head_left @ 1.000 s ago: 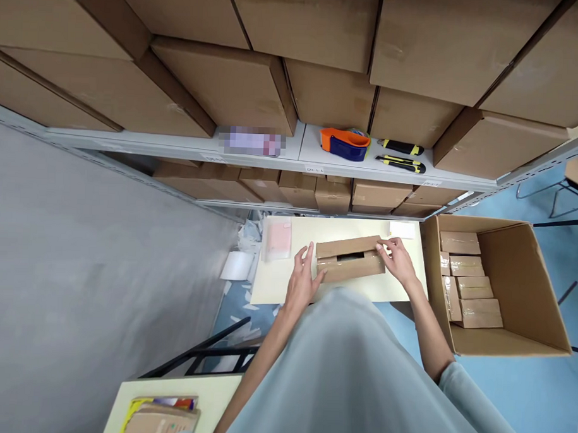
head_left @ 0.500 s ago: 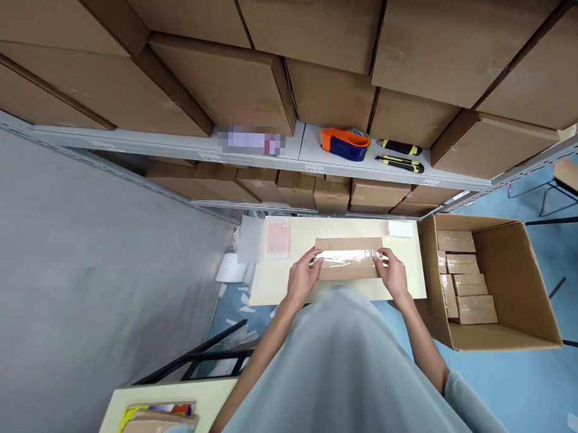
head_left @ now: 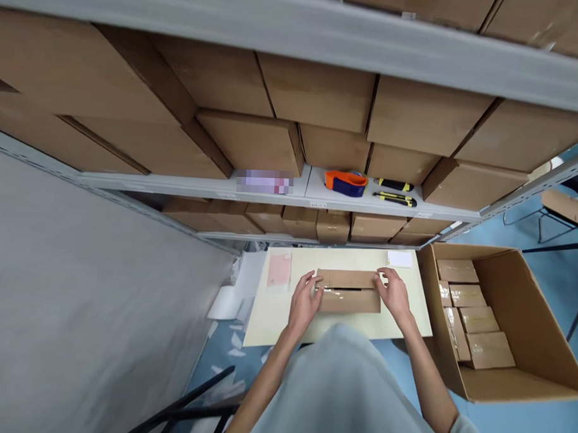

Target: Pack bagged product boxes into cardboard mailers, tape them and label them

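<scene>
A small brown cardboard box is at the front of the pale table, between my hands. Along the middle of its top runs a dark slit between two flaps, with a little shiny clear tape near the left end. My left hand is closed loosely round the left end, its thumb by the slit. At the upper right corner, my right hand holds the box between thumb and fingers. The underside of the box is hidden.
Right of the table stands a big open carton holding several taped boxes. A pink sheet and a white card lie on the table. Above, the shelf bears an orange-and-blue tape dispenser and utility knives.
The box's upper face showed a wide strip of clear tape earlier; now a dark slit between flaps shows there. Both hands remain at its ends. My view has tilted up.
</scene>
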`<state>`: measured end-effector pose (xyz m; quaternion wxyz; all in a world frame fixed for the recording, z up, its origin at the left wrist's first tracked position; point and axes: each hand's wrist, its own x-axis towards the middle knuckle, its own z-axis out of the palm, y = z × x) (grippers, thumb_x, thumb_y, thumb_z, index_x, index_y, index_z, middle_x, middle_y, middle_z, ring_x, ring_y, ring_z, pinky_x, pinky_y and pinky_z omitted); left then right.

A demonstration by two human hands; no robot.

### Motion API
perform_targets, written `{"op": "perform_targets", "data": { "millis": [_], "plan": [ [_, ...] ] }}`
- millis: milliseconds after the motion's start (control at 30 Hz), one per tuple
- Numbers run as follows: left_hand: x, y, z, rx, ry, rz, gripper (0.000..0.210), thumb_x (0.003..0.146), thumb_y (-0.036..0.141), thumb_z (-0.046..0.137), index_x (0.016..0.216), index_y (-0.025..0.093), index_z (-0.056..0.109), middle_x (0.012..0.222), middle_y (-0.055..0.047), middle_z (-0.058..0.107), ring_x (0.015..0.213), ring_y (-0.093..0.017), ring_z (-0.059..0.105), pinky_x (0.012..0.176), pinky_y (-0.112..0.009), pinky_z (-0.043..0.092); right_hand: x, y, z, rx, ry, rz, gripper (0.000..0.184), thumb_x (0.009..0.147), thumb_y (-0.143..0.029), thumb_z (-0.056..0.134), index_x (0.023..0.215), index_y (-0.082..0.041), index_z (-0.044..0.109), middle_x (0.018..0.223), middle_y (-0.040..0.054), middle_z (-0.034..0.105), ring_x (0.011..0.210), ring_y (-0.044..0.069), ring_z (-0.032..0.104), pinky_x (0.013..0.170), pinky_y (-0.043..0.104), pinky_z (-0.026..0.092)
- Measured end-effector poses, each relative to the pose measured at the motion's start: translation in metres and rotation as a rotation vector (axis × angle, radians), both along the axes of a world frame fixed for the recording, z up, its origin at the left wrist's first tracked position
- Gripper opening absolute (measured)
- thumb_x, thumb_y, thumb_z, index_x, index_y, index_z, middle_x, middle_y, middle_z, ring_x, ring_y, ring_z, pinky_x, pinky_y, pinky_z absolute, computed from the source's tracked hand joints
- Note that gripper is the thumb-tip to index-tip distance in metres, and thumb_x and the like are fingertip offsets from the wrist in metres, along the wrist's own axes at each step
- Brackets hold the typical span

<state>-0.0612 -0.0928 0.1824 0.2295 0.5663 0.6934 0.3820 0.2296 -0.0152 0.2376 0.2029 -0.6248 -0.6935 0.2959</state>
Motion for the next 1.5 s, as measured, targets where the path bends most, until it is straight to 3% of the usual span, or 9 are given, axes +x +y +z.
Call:
{"op": "perform_targets", "data": {
  "millis": [133,467,633,800,1000,1100,1267,1367,1500],
  "plan": [
    [-0.005,0.038,0.024,0.125,0.025,-0.047,0.022,0.102,0.031,0.064,0.119,0.026,0.076,0.144,-0.011,0.068,0.134,-0.030,0.067,0.115,-0.048,0.056,-0.019,0.046,0.021,0.163,0.068,0.057,0.036,0.107,-0.047,0.050,0.121,-0.023,0.073,0.127,0.0132,0.076,0.103,0.030,0.076,0.092,0.046,0.064],
    [-0.024,0.168,0.126,0.456,0.178,-0.072,0.022,0.102,0.023,0.061,0.118,0.025,0.076,0.136,-0.010,0.071,0.128,-0.026,0.069,0.113,-0.046,0.057,-0.106,0.176,0.100,0.523,0.007,0.253,0.030,0.104,-0.031,0.056,0.126,-0.018,0.072,0.127,0.0156,0.077,0.119,0.032,0.073,0.106,0.044,0.056],
    [-0.030,0.213,0.153,0.468,0.267,-0.109,0.024,0.099,0.019,0.062,0.119,0.023,0.075,0.134,-0.011,0.071,0.129,-0.029,0.068,0.112,-0.048,0.057,-0.146,0.217,0.137,0.421,-0.236,0.283,0.032,0.104,-0.026,0.060,0.132,-0.016,0.071,0.135,0.0180,0.075,0.126,0.032,0.071,0.109,0.040,0.051],
    [-0.024,0.237,0.160,0.441,0.328,-0.113,0.024,0.097,0.015,0.063,0.117,0.020,0.075,0.130,-0.012,0.072,0.126,-0.029,0.069,0.112,-0.049,0.056,-0.170,0.233,0.146,0.249,-0.417,0.300,0.035,0.102,-0.022,0.062,0.134,-0.012,0.070,0.136,0.0201,0.074,0.128,0.030,0.071,0.107,0.035,0.050],
    [-0.008,0.230,0.158,0.400,0.306,-0.089,0.024,0.096,0.015,0.065,0.116,0.022,0.077,0.131,-0.011,0.071,0.124,-0.027,0.069,0.112,-0.046,0.056,-0.183,0.241,0.136,0.183,-0.509,0.252,0.044,0.099,-0.016,0.059,0.141,-0.010,0.065,0.139,0.0249,0.072,0.125,0.032,0.073,0.106,0.040,0.051],
    [-0.003,0.217,0.155,0.378,0.283,-0.089,0.025,0.095,0.015,0.066,0.116,0.021,0.078,0.131,-0.012,0.072,0.124,-0.028,0.069,0.112,-0.047,0.057,-0.181,0.241,0.129,0.181,-0.517,0.268,0.045,0.095,-0.015,0.063,0.141,-0.009,0.065,0.136,0.0240,0.075,0.128,0.032,0.071,0.112,0.040,0.047],
    [-0.002,0.188,0.147,0.361,0.207,-0.091,0.025,0.094,0.012,0.065,0.115,0.021,0.077,0.125,-0.013,0.074,0.122,-0.030,0.070,0.111,-0.049,0.057,-0.167,0.234,0.115,0.230,-0.442,0.293,0.046,0.103,-0.018,0.053,0.146,-0.001,0.056,0.135,0.0288,0.072,0.130,0.033,0.068,0.114,0.041,0.045],
    [-0.001,0.158,0.138,0.351,0.070,-0.055,0.027,0.098,0.017,0.063,0.122,0.022,0.074,0.126,-0.012,0.075,0.120,-0.028,0.072,0.110,-0.048,0.058,-0.152,0.211,0.097,0.256,-0.153,0.253,0.048,0.106,-0.030,0.052,0.147,-0.005,0.054,0.131,0.0256,0.074,0.120,0.034,0.072,0.106,0.044,0.052],
    [0.016,0.100,0.124,0.318,-0.186,-0.035,0.028,0.103,0.028,0.061,0.129,0.024,0.070,0.124,-0.009,0.077,0.113,-0.024,0.076,0.103,-0.041,0.062,-0.123,0.134,0.068,0.124,0.564,0.207,0.052,0.100,-0.057,0.064,0.130,-0.015,0.064,0.122,0.0165,0.078,0.110,0.032,0.074,0.101,0.048,0.059]
  ]
}}
